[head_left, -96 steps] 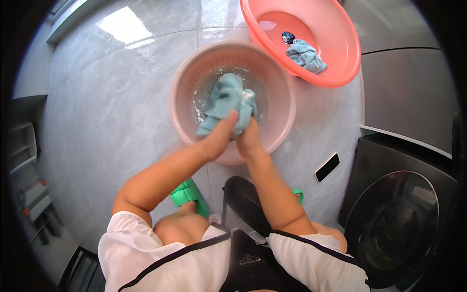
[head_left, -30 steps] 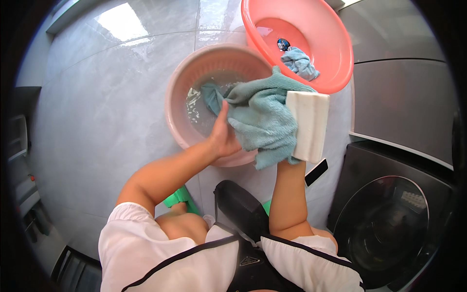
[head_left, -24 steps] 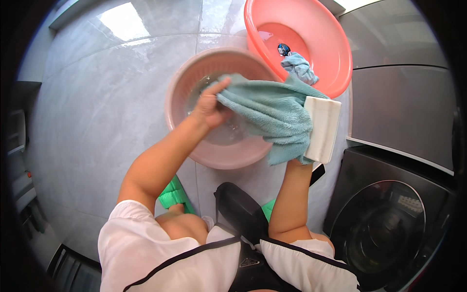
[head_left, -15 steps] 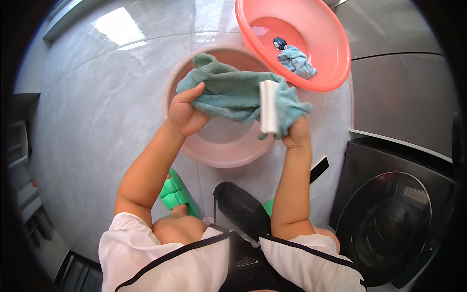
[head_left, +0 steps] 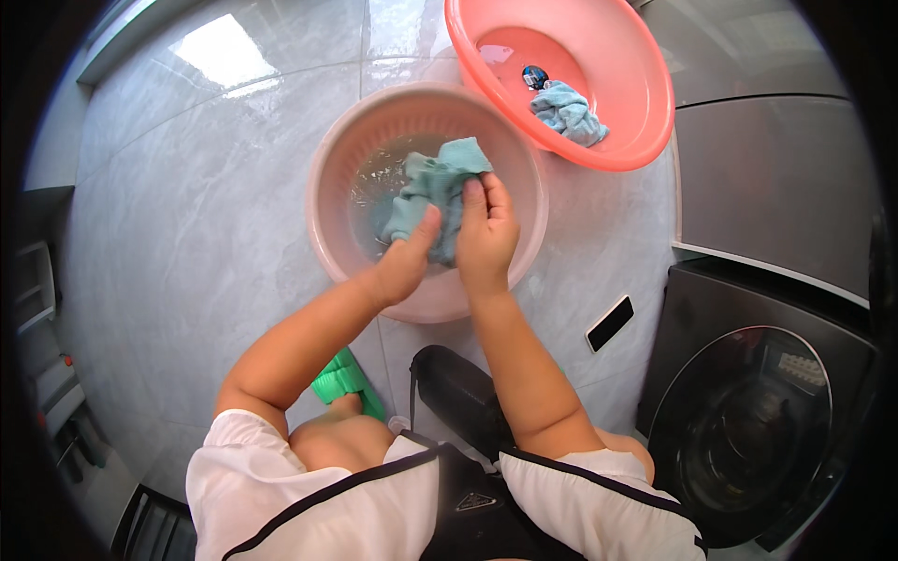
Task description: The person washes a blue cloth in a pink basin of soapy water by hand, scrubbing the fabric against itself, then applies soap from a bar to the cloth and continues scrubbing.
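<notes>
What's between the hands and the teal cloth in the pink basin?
Nothing visible. The left hand and right hand both grip the bunched teal cloth directly, over the water inside the pale pink basin.

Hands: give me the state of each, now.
Left hand: closed on the bunched teal cloth.
Right hand: closed on the same cloth.
</notes>
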Available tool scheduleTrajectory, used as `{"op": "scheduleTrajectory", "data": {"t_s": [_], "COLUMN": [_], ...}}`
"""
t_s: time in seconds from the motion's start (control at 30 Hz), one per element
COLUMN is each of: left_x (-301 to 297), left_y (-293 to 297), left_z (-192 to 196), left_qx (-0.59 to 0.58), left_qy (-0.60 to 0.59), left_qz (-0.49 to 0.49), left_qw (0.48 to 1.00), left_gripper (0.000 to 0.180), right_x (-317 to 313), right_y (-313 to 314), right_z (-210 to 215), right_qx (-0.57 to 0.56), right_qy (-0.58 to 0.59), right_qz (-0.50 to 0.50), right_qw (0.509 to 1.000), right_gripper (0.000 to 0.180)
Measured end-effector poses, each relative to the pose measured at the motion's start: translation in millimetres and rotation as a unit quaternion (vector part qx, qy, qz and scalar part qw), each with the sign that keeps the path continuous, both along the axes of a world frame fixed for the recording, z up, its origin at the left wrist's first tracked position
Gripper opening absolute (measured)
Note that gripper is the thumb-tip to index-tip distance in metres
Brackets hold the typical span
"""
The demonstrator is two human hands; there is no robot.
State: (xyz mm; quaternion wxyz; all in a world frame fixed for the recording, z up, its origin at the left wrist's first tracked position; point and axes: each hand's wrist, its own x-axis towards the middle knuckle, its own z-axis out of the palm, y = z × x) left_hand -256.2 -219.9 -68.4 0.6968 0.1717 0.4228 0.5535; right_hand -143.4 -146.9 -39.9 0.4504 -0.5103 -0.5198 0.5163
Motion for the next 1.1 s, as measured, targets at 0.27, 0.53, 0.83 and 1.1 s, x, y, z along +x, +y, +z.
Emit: {"op": "scheduleTrajectory", "data": {"t_s": [0.27,0.53,0.83,1.1], "left_x": [17.3,-39.9,-56.9,-67.9], "left_y": [-0.6,53.6,36.3,32.5], "left_z": [-14.6,6.6,-34.1,-24.8], "left_qx": [0.072,-0.040,-0.045,-0.052], "left_qy": [0.163,-0.186,-0.372,-0.364], "left_qz": [-0.047,0.037,0.005,0.069], "left_qw": [0.983,0.981,0.927,0.927], "left_gripper": [0.076,0.095,0.087,0.078], "right_x": [18.5,5.0,-3.4,14.0], "right_y": [26.9,1.2,17.6,27.6], "right_z": [-26.9,-21.0,-27.8,-33.0], "right_qx": [-0.176,-0.229,-0.272,-0.353], "right_qy": [0.234,0.293,0.320,0.592], "right_qz": [0.006,0.138,0.035,0.134], "right_qw": [0.956,0.918,0.907,0.711], "right_gripper": [0.033,0.071,0.046,0.042]}}
